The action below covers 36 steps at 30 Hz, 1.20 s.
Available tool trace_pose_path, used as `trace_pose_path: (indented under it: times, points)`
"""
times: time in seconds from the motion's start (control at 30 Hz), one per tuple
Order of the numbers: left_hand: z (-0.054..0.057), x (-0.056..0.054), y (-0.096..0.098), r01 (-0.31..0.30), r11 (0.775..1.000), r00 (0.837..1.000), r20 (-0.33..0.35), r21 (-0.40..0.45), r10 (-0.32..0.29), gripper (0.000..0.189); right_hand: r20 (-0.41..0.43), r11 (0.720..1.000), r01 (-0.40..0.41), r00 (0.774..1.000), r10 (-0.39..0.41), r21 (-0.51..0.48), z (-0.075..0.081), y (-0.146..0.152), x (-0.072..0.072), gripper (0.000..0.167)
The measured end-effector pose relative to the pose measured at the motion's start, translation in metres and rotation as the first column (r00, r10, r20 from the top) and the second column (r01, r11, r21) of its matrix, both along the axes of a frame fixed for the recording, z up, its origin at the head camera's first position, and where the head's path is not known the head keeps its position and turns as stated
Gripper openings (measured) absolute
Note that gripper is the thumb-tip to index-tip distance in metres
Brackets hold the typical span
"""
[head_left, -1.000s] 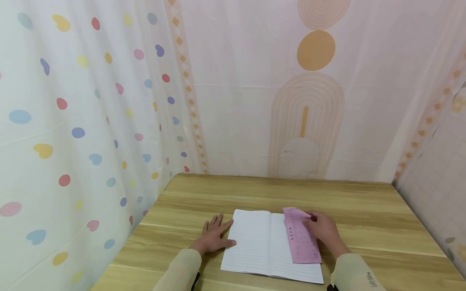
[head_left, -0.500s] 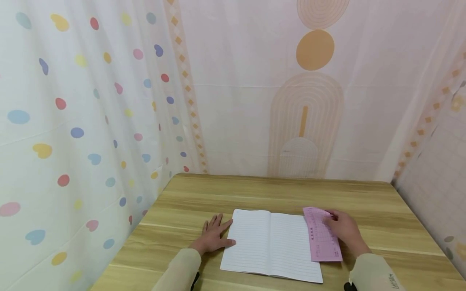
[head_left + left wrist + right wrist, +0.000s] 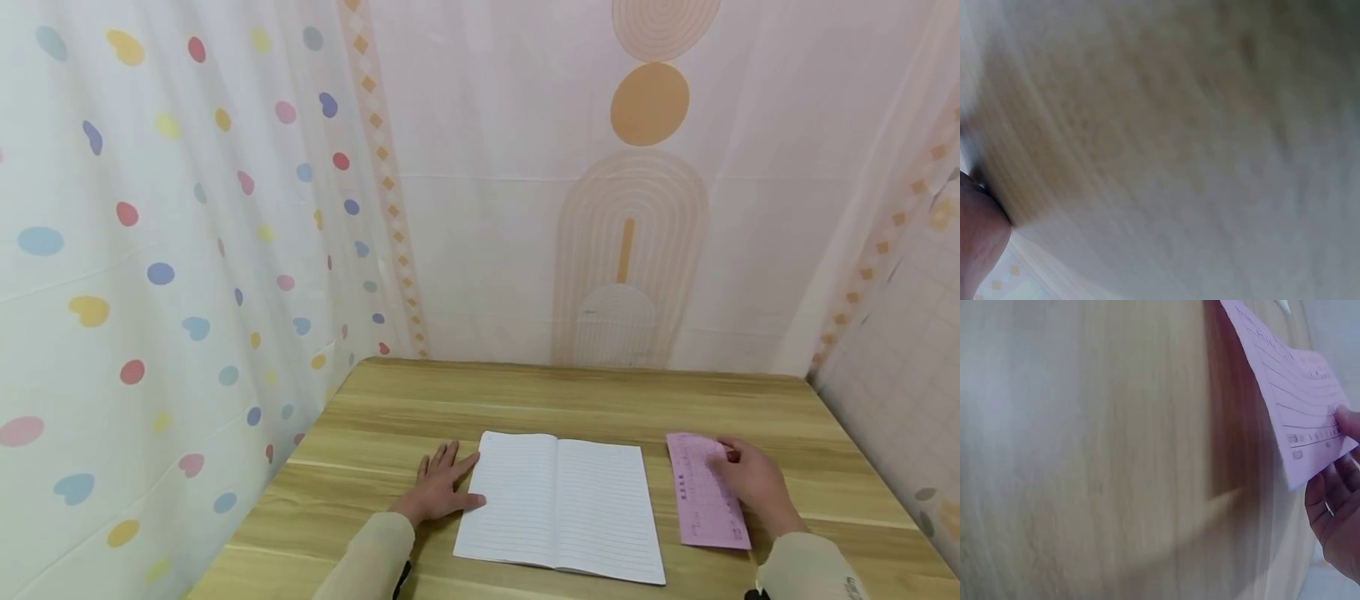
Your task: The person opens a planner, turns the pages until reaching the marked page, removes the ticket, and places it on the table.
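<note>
An open notebook (image 3: 600, 508) with white lined pages lies flat on the wooden table. My left hand (image 3: 442, 487) rests on the table at its left edge, fingers spread and straight, with thumb and index fingertip touching the page edge. To the right of the notebook, my right hand (image 3: 753, 483) pinches a pink printed slip (image 3: 705, 508) by its upper right edge, thumb on top. In the right wrist view the pink slip (image 3: 1300, 400) stands tilted over the table, casting a shadow, with curled fingers beneath it. The left wrist view is a blur of table, with part of the hand (image 3: 982, 231) at the edge.
The wood-grain table (image 3: 570, 400) reaches back to a patterned curtain (image 3: 480, 250). Another curtain with coloured dots (image 3: 187, 292) hangs along the left side. A pale curtain (image 3: 900, 375) borders the right edge.
My right hand has carried the pink slip rightward, from over the notebook's right page to beside the notebook. The right page now shows fully. My left hand has stayed in place.
</note>
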<state>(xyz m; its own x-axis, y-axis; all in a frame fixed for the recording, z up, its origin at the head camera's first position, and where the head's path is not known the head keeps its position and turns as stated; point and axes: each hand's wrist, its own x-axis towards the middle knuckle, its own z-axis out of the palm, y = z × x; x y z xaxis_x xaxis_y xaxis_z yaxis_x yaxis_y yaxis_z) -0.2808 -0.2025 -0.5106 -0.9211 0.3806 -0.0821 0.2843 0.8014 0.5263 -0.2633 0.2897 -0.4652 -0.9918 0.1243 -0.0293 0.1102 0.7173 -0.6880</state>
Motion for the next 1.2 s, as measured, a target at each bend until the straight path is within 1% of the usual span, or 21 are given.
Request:
trace_pose_path:
  times: [0.17,0.23,0.33,0.5,0.6,0.67,0.77,0.9,1.0,1.1,1.2]
  points:
    - [-0.001,0.000,0.001,0.001,1.000,1.000,0.003,-0.003,-0.001,0.083,0.010,0.999,0.044,0.999,-0.044,0.015,-0.001,0.006,0.005,0.065]
    - [-0.002,0.000,0.001,0.000,1.000,1.000,0.004,-0.002,0.000,0.083,0.002,0.999,0.041,0.999,-0.041,0.021,-0.001,0.006,0.007,0.064]
    - [-0.002,0.001,0.001,-0.001,1.000,1.000,0.001,-0.002,0.001,0.083,0.006,0.999,0.034,0.999,-0.034,0.007,0.000,0.001,0.007,0.063]
    - [-0.002,0.001,0.001,-0.001,1.000,1.000,-0.001,-0.005,0.001,0.086,-0.027,1.000,-0.012,1.000,0.012,0.014,-0.003,-0.015,0.004,0.059]
    - [-0.002,0.000,0.001,-0.011,1.000,1.000,0.005,0.001,0.011,0.089,-0.080,0.997,-0.057,0.995,0.060,0.044,-0.007,-0.027,0.003,0.057]
    - [-0.002,0.000,0.001,-0.018,1.000,1.000,0.008,0.006,0.018,0.090,-0.120,0.993,-0.098,0.987,0.106,0.072,-0.010,-0.036,0.003,0.056]
    - [-0.002,0.000,0.000,-0.031,0.999,0.999,0.006,0.013,0.031,0.090,-0.178,0.977,-0.176,0.965,0.195,0.117,-0.014,-0.048,0.004,0.054]
    - [-0.001,0.000,0.000,-0.048,0.998,0.999,0.001,0.030,0.048,0.090,-0.194,0.951,-0.261,0.937,0.291,0.164,-0.019,-0.062,0.006,0.055]
    - [0.000,-0.002,0.001,-0.057,0.998,0.998,-0.005,0.035,0.057,0.090,-0.176,0.928,-0.306,0.922,0.345,0.214,-0.021,-0.069,0.006,0.060]
    - [0.002,-0.003,0.002,-0.061,0.998,0.998,-0.007,0.032,0.062,0.091,-0.150,0.906,-0.335,0.913,0.380,0.259,-0.022,-0.073,0.007,0.064]
    - [0.003,-0.003,0.004,-0.061,0.998,0.998,-0.003,0.034,0.061,0.091,-0.119,0.888,-0.344,0.911,0.394,0.304,-0.023,-0.075,0.009,0.067]
